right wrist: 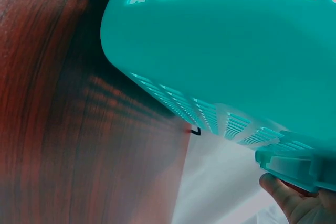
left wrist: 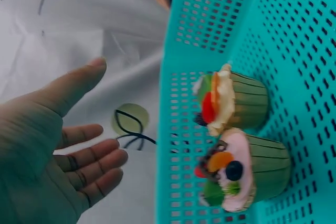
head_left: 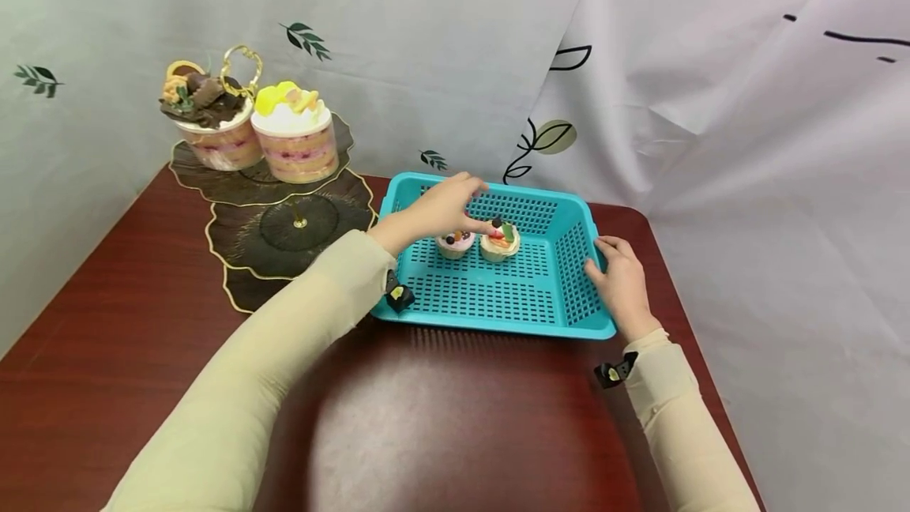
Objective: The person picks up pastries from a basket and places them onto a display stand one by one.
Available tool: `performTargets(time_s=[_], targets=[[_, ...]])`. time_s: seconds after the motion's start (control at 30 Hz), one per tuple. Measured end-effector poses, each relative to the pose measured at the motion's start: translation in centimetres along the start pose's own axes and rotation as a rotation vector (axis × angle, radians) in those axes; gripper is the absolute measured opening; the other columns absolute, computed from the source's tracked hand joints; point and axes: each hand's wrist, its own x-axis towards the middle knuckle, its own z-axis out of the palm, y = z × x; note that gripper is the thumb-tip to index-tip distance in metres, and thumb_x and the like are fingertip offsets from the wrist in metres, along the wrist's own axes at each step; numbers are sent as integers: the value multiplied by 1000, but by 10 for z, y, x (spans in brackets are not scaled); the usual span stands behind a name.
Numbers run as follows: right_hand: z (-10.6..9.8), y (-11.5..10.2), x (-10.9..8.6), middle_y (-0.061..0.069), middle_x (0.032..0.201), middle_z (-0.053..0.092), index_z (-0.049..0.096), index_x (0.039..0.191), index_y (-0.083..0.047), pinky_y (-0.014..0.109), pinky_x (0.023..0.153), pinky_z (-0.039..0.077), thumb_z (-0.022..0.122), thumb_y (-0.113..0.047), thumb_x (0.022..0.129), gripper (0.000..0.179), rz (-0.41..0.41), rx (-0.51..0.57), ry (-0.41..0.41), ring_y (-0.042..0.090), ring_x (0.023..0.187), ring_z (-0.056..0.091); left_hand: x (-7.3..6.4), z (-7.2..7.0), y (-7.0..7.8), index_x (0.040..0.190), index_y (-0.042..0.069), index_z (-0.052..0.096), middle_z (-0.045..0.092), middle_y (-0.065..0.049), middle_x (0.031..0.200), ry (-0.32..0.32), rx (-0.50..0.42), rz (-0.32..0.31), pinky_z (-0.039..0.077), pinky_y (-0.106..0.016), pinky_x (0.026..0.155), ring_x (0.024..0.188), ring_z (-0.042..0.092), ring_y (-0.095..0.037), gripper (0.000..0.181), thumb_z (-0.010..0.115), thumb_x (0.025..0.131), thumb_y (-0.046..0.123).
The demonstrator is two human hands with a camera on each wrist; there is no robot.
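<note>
A turquoise plastic basket (head_left: 476, 322) with perforated walls sits on the table. Inside it stand two cupcakes side by side: one with pink cream (left wrist: 239, 169) and fruit, the other with pale cream (left wrist: 226, 98), a red berry and a green piece. My left hand (head_left: 441, 208) hovers over the basket near both cupcakes; in the left wrist view its thumb and fingers are spread, with nothing between them. It partly covers the pink cupcake in the head view. With thumb inside and fingers over the edge, my right hand (head_left: 622, 283) grips the basket's right rim, also seen in the right wrist view.
On the left, a tiered dark stand (head_left: 298, 224) with gold edges carries a chocolate-topped dessert cup (head_left: 220, 144) and a yellow-topped one (head_left: 297, 152). The reddish-brown table (head_left: 455, 425) meets a white curtain (head_left: 441, 62) behind and to the right.
</note>
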Motion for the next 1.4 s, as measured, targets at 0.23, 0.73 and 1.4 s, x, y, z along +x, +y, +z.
performTargets(time_s=[0.23, 0.73, 1.4], targets=[[3, 2, 0, 24, 137, 46, 49, 133, 11, 55, 95, 47, 57, -12, 93, 46, 9, 6, 0, 41, 118, 52, 20, 19, -14, 139, 7, 48, 53, -12, 132, -34, -4, 45, 41, -42, 103, 122, 51, -25, 72, 76, 81, 40], [5, 3, 1, 24, 136, 47, 50, 133, 10, 54, 96, 47, 59, -11, 93, 46, 12, 16, 8, 41, 117, 53, 40, 47, -30, 138, 10, 50, 55, -8, 134, -67, 10, 36, 28, -46, 111, 125, 49, -24, 74, 76, 79, 45], [5, 4, 1, 22, 136, 48, 51, 132, 9, 53, 94, 49, 61, -14, 92, 47, 31, 37, 28, 39, 115, 56, 53, 66, -31, 140, 9, 46, 56, -6, 134, -82, 73, 11, 13, -48, 118, 126, 49, -24, 83, 79, 74, 48]])
